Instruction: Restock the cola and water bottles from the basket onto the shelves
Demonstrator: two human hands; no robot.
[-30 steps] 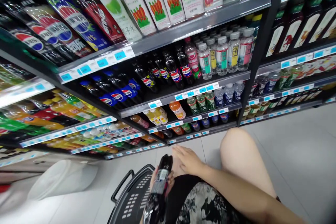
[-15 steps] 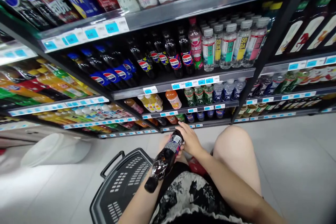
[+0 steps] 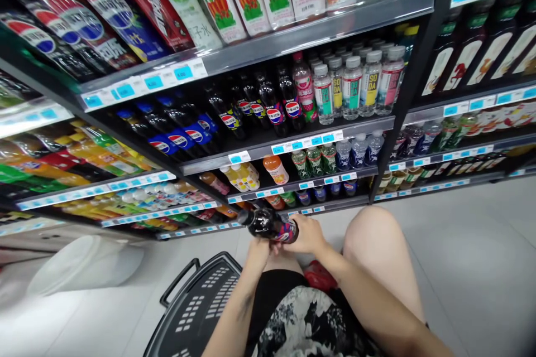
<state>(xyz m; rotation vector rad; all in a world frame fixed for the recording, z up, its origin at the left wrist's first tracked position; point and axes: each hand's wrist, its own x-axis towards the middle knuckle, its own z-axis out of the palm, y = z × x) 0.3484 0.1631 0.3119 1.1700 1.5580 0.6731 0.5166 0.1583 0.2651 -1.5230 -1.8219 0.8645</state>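
A dark cola bottle (image 3: 264,223) with a black cap lies nearly level above my lap, its cap pointing left. My right hand (image 3: 309,234) is wrapped round the base end and covers part of the blue and red label. Under the bottle, my left hand (image 3: 260,248) grips it from below near the middle; most of its fingers are hidden. Straight ahead, similar cola bottles (image 3: 275,111) stand on the middle shelf, beside clear soda water bottles (image 3: 352,86).
A black shopping basket (image 3: 196,307) with a handle stands on the floor to my left. Beyond it is a whitish translucent tub (image 3: 87,265). Drink shelves (image 3: 288,153) with blue price tags run across the front. My bent knee (image 3: 377,234) is at the right.
The bottle has turned, its cap swinging from near my left forearm up and away to point left. My left hand now shows more plainly beneath it. The view has shifted slightly.
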